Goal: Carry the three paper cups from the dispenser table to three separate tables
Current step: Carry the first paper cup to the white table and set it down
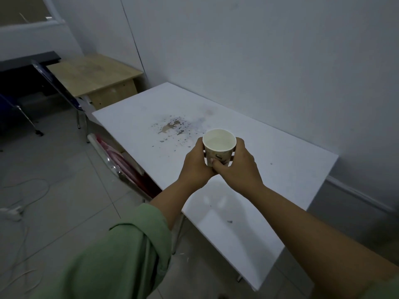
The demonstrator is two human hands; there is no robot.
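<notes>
Delivery of one paper cup [219,145] looks underway, not finished: both hands wrap it, the left hand [197,164] and right hand [239,167] together forming a grip clamped on the cup's wall, thumbs meeting at its near side. The cup stands upright, held above the white tabletop [287,169] rather than resting on it, as far as the shadow under the wrists suggests. By my reading, setting it down here is the step left for this cup. Beyond the grip lies a patch of brown and grey stains [172,128]; further off to the left stands a wooden desk [92,76]. The dispenser table and the other two cups are out of frame, so which cup this is cannot be told. Whether the cup holds liquid is hard to make out.
</notes>
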